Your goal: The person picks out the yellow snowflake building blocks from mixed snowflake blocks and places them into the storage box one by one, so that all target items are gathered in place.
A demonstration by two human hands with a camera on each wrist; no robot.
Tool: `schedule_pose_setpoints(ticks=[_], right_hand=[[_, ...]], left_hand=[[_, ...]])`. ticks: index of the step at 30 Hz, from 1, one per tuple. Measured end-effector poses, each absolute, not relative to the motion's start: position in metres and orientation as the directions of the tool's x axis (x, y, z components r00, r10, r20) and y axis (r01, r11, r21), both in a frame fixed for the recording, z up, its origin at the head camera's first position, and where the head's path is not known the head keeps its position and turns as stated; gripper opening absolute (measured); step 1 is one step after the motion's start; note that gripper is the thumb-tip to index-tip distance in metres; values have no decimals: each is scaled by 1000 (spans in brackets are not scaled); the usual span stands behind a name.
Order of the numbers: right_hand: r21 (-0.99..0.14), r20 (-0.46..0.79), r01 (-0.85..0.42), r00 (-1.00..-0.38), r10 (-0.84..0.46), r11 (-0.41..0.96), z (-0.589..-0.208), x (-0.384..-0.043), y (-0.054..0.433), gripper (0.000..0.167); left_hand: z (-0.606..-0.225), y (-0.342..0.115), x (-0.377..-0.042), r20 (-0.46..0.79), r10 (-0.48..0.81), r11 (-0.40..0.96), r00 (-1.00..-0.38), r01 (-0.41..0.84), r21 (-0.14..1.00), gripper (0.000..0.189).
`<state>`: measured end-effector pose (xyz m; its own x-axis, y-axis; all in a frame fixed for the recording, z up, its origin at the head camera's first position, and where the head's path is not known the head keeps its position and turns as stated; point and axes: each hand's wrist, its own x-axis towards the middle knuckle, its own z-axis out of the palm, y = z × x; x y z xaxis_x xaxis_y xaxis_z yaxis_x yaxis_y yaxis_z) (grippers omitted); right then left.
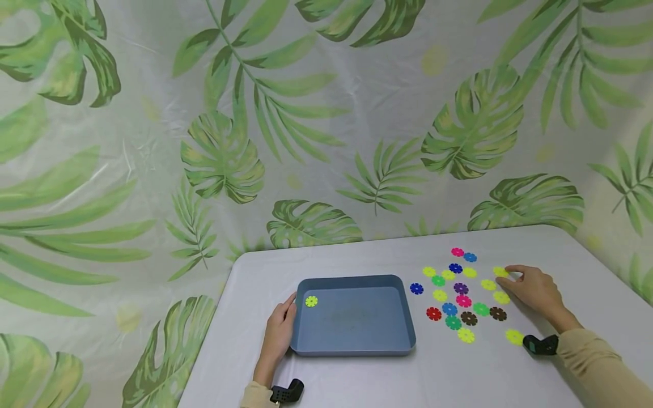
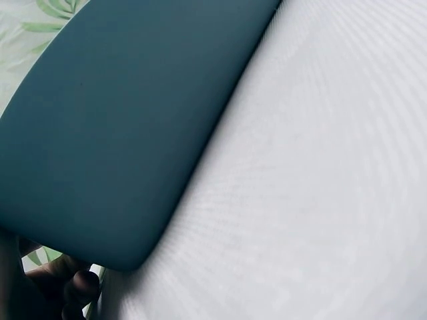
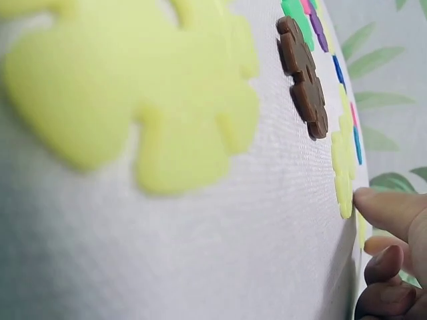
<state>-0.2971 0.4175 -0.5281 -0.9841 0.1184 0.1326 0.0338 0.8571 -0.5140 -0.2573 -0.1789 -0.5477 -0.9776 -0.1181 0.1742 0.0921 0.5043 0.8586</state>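
Observation:
The left hand (image 1: 279, 328) grips the left rim of a blue-grey rectangular tray (image 1: 352, 350); in the left wrist view, dark fingers (image 2: 75, 283) show by the tray's corner. Inside the tray, near its upper left, lies one yellow-green notched plastic disc (image 1: 311, 301). Over on the right, the right hand (image 1: 537, 292) reaches down with thumb and index finger apart at a yellow notched disc (image 1: 500, 272) lying on the table. The index fingertip is at that disc's edge; whether it presses on it I cannot tell. The other fingers are curled in the right wrist view.
Several notched discs lie scattered between tray and right hand, including a red one (image 1: 434, 314), a purple one (image 1: 461, 288) and a brown one (image 1: 498, 313). Another yellow disc (image 1: 514, 337) lies beside the right wrist's camera (image 1: 541, 344). A leaf-patterned curtain (image 1: 377, 141) hangs behind the white table (image 1: 352, 382).

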Motion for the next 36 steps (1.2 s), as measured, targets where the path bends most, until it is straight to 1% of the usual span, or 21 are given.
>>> schedule_pose_setpoints(ticks=[7,16,25,36], right_hand=[[-493,80,82,-987,139,866,-525,-301,422,69],[-487,60,103,-987,150,868,-524,-307,425,71],[-496,101,77,-984,145,865,-525,-307,422,64],[-511,152,68,-974,167,857,-528,-304,419,63]], left_hand=[[-548,-178,-259,183,-117,506,-976,100,856,42],[-549,-179,-260,179,-106,503,-978,103,858,44],[-549,-180,-259,179,-106,493,-978,104,864,44],[-550,-180,-259,183,-105,494,-977,109,863,43]])
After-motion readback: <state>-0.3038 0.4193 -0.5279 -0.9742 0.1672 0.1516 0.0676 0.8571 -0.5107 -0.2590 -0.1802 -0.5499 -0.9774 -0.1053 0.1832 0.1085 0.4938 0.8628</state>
